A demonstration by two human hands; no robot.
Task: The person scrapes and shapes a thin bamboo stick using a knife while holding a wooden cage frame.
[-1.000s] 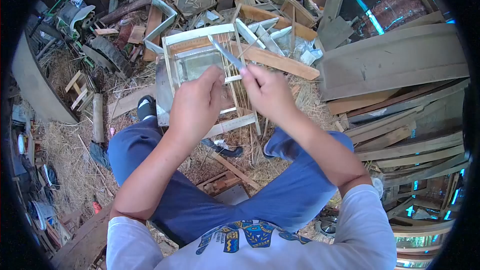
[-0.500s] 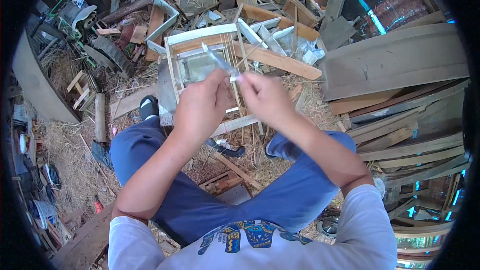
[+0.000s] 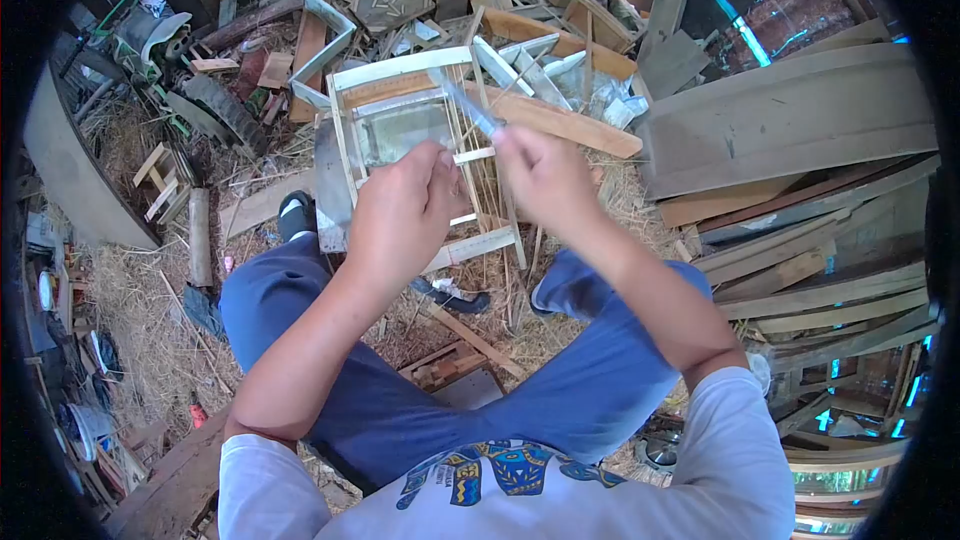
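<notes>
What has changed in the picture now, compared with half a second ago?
The right hand has moved to the right and slightly up in the picture, away from the left hand, carrying the knife with it. Nothing was visibly taken hold of or let go. The left hand and the wooden frame stayed about where they were.

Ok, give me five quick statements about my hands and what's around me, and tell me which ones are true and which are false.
1. The right hand holds a knife. True.
2. The knife's blade points back toward the lap. False: it points away from the lap, over the wooden frame.
3. The left hand is curled rather than spread flat. True.
4. The two hands are pressed together. False: a gap shows between them.
5. The trousers are bright red. False: they are blue.
6. A broad grey board lies off to the right. True.
</notes>
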